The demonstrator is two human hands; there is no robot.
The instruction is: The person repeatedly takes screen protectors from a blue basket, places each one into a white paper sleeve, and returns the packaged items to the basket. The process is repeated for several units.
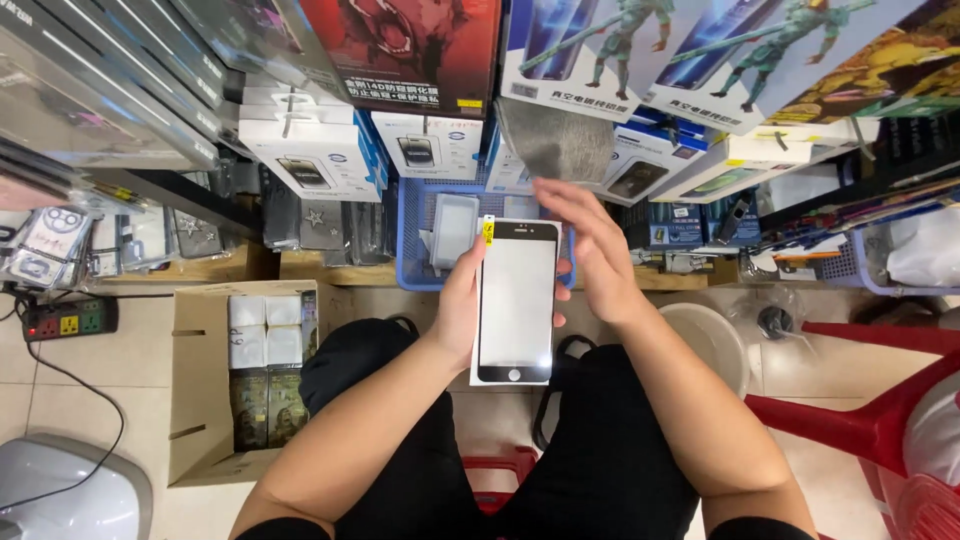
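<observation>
Shop floor w/ pale tiles sat under me, shelves packed w/ boxes ahead. Left hand [462, 310] gripped the screen protector [516, 300] by its left edge, fingers curled round the back, thumb on the rim, prob. so the glass face stayed clean. It stood upright over my lap, white-backed w/ black border and a small yellow tab [488, 230] at top left. Right hand [592, 250] was flat and loose, fingers spread narrow, holding nothing, just touching the protector's right edge, likely to steady it. A grey cloth [556, 138] hung just above those fingertips. Behind the hands, a blue basket [412, 250] held a pale packet. Further out: white boxes [310, 150] w/ phone pics stacked on the shelf, bigger cartons w/ red and blue figure art on top. Left on the floor, an open cardboard box [200, 380] w/ white and dark packs stacked inside, a power strip [70, 322] beside it. Right side, red plastic stool [870, 400], white bucket [715, 340].
</observation>
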